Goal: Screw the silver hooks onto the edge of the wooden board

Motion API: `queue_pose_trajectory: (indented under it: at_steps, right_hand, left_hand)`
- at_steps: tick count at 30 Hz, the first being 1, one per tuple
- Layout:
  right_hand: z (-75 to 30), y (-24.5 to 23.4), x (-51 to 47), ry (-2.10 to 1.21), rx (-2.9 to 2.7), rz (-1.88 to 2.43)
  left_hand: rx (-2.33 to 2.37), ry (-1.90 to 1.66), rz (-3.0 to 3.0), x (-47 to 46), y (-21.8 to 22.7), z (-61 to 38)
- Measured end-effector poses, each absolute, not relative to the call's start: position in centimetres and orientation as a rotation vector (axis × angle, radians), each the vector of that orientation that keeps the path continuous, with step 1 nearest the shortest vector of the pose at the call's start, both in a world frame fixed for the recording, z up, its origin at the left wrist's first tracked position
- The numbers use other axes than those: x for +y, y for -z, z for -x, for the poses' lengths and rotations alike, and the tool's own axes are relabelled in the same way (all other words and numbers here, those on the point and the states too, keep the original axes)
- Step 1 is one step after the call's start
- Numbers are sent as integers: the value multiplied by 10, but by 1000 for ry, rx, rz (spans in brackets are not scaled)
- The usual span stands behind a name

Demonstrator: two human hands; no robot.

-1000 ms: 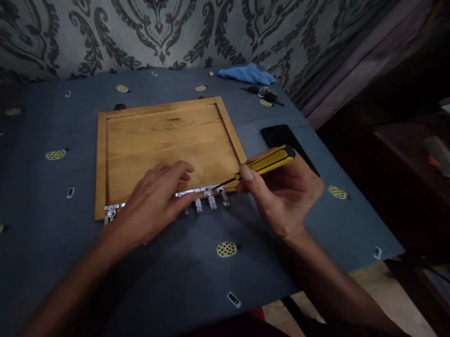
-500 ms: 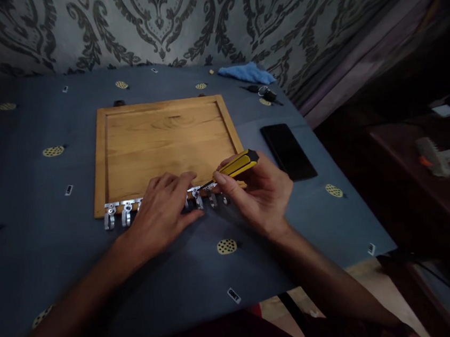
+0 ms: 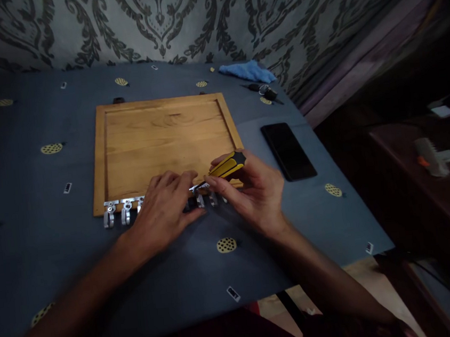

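A wooden framed board [image 3: 165, 137] lies flat on the dark blue table [image 3: 58, 261]. Along its near edge runs a metal hook rail [image 3: 117, 209] with several silver hooks. My left hand [image 3: 165, 209] rests flat on the rail's middle, fingers stretched out and pressing it down. My right hand [image 3: 253, 189] grips a yellow-and-black screwdriver [image 3: 228, 165], whose tip points at the rail just right of my left fingertips.
A black phone [image 3: 288, 150] lies right of the board. A blue cloth [image 3: 247, 72] and a bunch of keys [image 3: 266, 92] sit at the back right. The table's right edge drops off beside dark furniture. Patterned wallpaper stands behind.
My right hand has moved left with the screwdriver, bringing its tip in to the rail. My left hand has slid slightly right, uncovering the two left hooks.
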State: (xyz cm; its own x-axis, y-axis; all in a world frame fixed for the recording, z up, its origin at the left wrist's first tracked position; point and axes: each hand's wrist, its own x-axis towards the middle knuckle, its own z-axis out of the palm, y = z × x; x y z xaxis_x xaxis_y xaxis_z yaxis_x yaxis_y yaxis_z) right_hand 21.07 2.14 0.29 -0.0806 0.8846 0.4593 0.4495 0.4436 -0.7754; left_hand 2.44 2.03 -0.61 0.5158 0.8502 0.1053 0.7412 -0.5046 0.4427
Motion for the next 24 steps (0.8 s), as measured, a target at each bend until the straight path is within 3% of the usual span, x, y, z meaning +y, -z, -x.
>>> queue_pose_trajectory:
  at_steps: [24]
  right_hand:
    - [-209, 3, 24, -524, -1698, 1220]
  left_hand:
    - [1330, -453, -2421, 20, 5, -24]
